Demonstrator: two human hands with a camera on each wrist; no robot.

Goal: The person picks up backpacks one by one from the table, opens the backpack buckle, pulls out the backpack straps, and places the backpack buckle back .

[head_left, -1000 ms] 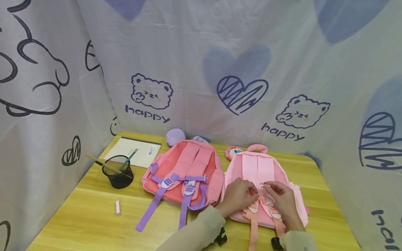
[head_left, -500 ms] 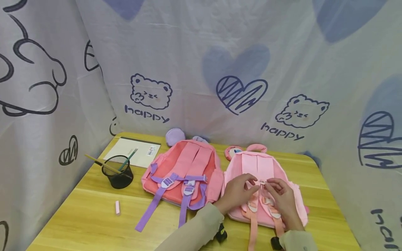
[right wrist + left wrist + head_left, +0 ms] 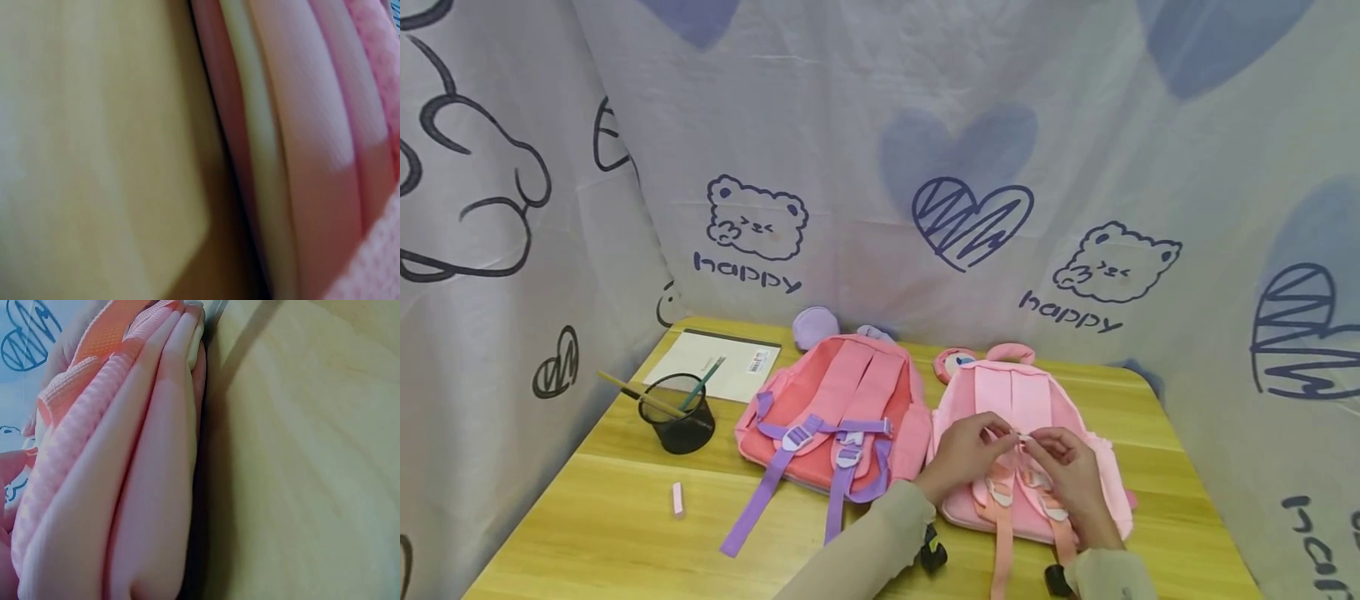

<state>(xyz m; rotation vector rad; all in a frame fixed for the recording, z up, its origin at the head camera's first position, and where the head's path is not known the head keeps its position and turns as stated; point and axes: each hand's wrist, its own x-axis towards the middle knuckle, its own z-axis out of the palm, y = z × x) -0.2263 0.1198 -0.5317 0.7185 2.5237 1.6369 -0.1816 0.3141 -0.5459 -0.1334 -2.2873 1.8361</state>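
Observation:
A light pink backpack [image 3: 1060, 404] lies back side up on the table, its orange straps [image 3: 1004, 546] trailing toward the front edge. Over its middle my two hands meet fingertip to fingertip. Between them is a small white buckle [image 3: 1022, 436], mostly covered by the fingers. The left hand [image 3: 964, 454] pinches it from the left with thumb and forefinger; the right hand [image 3: 1072, 471] pinches it from the right. In the left wrist view, orange webbing [image 3: 103, 334] runs over the backpack's padded side [image 3: 156, 469]. The right wrist view shows the opposite side [image 3: 312, 125] of the bag.
Left of it lies a coral backpack [image 3: 904, 371] with purple straps [image 3: 758, 510]. A black mesh pen cup [image 3: 683, 429] holds pencils beside a notebook [image 3: 700, 350]. A small pink-and-white eraser-like block [image 3: 677, 500] lies on the wooden table [image 3: 595, 508]. A printed curtain [image 3: 850, 150] surrounds the back and sides.
My left hand's fingertips have risen slightly and come together with the right hand's at the white buckle. The backpacks stay in place; the head view has shifted a little.

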